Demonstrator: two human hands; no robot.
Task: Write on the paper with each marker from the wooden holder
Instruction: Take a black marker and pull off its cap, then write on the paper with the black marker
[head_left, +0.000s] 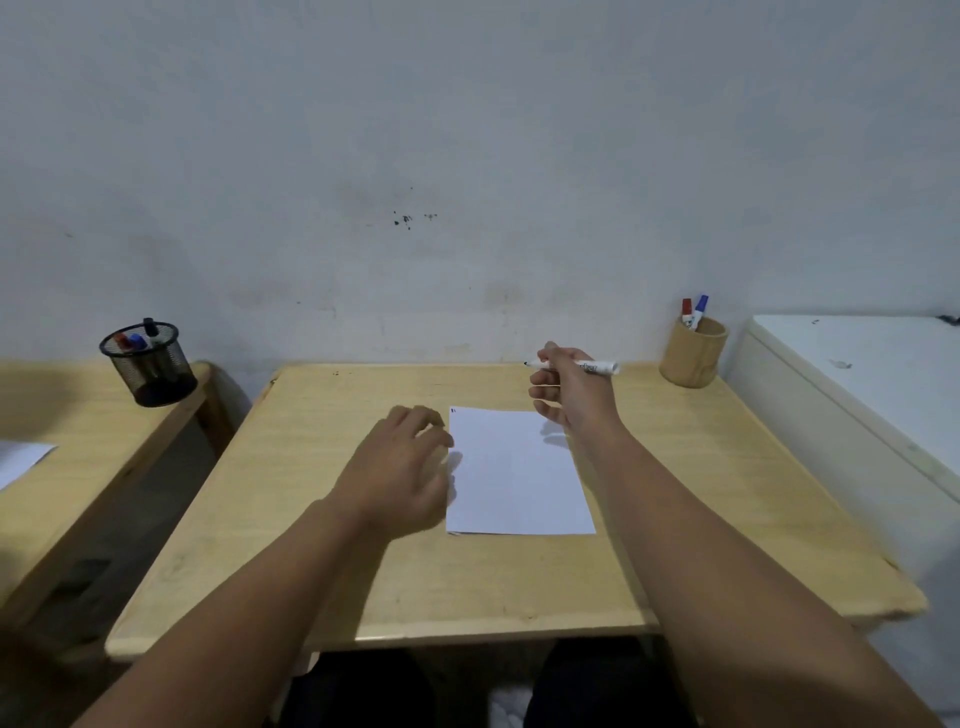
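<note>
A white sheet of paper (519, 473) lies in the middle of the wooden table (322, 571), with a small dark mark at its top left corner. My right hand (569, 395) hovers above the paper's far right corner, shut on an uncapped white marker (592, 367) whose black tip points left. My left hand (400, 467) hangs just above the table at the paper's left edge, fingers loosely curled, and whether it holds anything is hidden. The wooden holder (693, 353) stands at the table's far right corner with a red marker (687, 309) and a blue marker (700, 307) in it.
A black mesh cup (148, 366) with several markers stands on a second wooden table (78, 467) to the left, which also bears a sheet of paper (21, 460). A white cabinet (857, 405) sits against the table's right side. A wall is close behind.
</note>
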